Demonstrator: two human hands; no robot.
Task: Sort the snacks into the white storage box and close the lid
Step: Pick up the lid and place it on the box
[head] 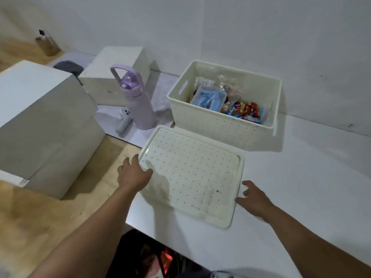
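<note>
Your open left hand (133,173) and open right hand (254,198) touch opposite edges of the lid (191,175) lying flat before the snack-filled box (222,125), with a bottle (136,99) standing left of it.

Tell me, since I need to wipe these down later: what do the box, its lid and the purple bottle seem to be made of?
The white storage box looks like moulded matte plastic: thin walls, cut-out handle, rows of small holes. The lid matches, with the same dotted holes and a raised rim, slightly grimy. The purple bottle has a smooth satin body, coated metal or plastic, and a glossier plastic-looking cap and loop.
</note>
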